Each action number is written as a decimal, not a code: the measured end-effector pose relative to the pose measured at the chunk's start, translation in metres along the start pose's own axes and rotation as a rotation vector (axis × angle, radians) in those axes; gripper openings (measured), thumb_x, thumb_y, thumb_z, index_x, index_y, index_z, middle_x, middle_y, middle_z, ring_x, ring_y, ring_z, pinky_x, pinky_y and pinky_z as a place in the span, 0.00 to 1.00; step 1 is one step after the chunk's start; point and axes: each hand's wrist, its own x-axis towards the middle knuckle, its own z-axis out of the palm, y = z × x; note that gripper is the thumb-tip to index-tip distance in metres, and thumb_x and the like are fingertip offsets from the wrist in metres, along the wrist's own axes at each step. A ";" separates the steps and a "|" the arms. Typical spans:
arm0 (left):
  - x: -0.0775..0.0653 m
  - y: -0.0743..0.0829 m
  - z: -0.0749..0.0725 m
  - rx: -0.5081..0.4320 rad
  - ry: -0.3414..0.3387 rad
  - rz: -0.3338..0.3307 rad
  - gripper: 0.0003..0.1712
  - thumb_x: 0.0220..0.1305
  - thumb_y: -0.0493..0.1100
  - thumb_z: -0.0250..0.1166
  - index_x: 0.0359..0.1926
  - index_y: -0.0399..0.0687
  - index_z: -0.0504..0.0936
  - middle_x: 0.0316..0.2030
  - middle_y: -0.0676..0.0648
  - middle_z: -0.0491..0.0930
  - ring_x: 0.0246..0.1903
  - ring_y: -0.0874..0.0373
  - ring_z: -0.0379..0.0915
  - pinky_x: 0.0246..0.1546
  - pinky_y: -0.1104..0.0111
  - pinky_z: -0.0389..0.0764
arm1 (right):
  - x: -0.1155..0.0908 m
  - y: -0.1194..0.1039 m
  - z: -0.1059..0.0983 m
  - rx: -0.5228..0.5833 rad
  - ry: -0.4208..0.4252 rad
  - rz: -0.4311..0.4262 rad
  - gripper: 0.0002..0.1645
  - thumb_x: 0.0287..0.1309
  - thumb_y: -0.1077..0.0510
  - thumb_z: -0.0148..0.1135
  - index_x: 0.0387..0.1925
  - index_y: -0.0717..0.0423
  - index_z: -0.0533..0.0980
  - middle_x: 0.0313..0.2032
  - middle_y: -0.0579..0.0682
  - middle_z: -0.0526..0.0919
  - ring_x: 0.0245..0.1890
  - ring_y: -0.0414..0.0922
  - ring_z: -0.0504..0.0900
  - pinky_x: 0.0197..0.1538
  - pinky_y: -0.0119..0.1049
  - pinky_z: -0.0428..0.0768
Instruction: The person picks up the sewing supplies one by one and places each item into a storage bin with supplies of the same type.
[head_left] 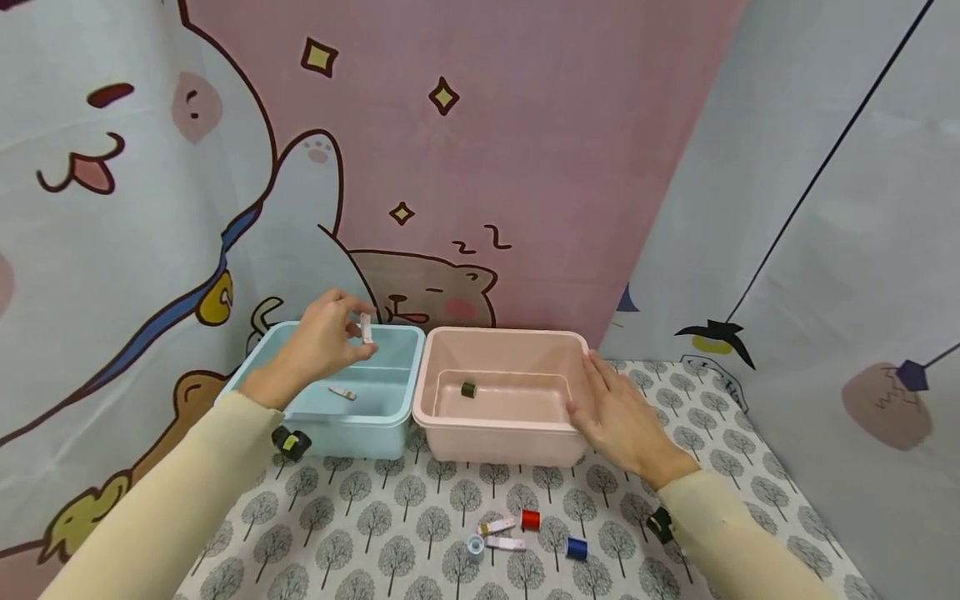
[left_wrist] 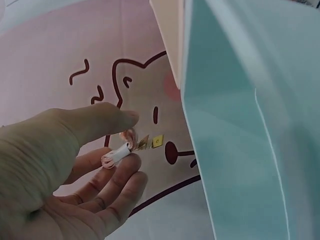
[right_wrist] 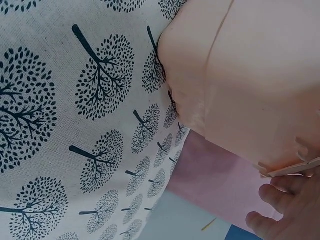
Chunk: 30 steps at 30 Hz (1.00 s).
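My left hand point(head_left: 327, 337) is raised over the blue bin point(head_left: 300, 421) and pinches a small pale pink thread skein point(head_left: 366, 328) between thumb and fingertips. In the left wrist view the skein point(left_wrist: 116, 156) has a white paper band. Another skein point(head_left: 342, 392) lies on the blue bin's floor. My right hand point(head_left: 626, 421) grips the right rim of the pink bin point(head_left: 495, 446), thumb on the inner side and fingers outside, as the right wrist view partly shows. A dark green thread spool point(head_left: 468, 389) lies inside the pink bin.
In front of the bins, on the tree-patterned cloth point(head_left: 375, 554), lie a red spool point(head_left: 530, 520), a blue spool point(head_left: 576, 548), a pale blue round piece point(head_left: 476, 545) and two skeins point(head_left: 506, 543). A cartoon-printed curtain point(head_left: 540, 167) hangs close behind the bins.
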 end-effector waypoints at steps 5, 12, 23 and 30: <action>0.015 0.001 -0.008 0.016 -0.057 -0.036 0.34 0.66 0.40 0.87 0.69 0.33 0.88 0.60 0.26 0.81 0.48 0.39 0.93 0.52 0.43 0.94 | -0.001 0.000 -0.003 0.006 0.000 -0.001 0.52 0.87 0.39 0.51 0.93 0.67 0.51 0.93 0.69 0.53 0.87 0.76 0.66 0.90 0.75 0.64; 0.031 -0.004 -0.007 0.012 -0.146 -0.096 0.35 0.68 0.42 0.86 0.71 0.35 0.86 0.69 0.25 0.77 0.52 0.41 0.94 0.51 0.48 0.96 | -0.003 0.002 -0.004 0.010 -0.003 0.012 0.53 0.87 0.39 0.51 0.94 0.65 0.50 0.94 0.68 0.52 0.88 0.76 0.65 0.91 0.76 0.63; 0.036 -0.020 -0.002 0.001 -0.204 -0.158 0.35 0.67 0.44 0.88 0.70 0.35 0.87 0.66 0.30 0.85 0.53 0.42 0.94 0.56 0.45 0.94 | 0.000 0.000 -0.001 0.009 -0.015 0.012 0.53 0.87 0.37 0.49 0.94 0.65 0.51 0.94 0.67 0.52 0.89 0.75 0.65 0.91 0.76 0.62; 0.034 -0.025 0.000 0.061 -0.239 -0.151 0.45 0.65 0.48 0.90 0.74 0.31 0.82 0.69 0.24 0.84 0.58 0.33 0.92 0.67 0.36 0.89 | -0.001 0.000 0.000 0.013 -0.014 0.017 0.52 0.88 0.37 0.48 0.94 0.65 0.51 0.94 0.67 0.52 0.90 0.74 0.63 0.91 0.75 0.61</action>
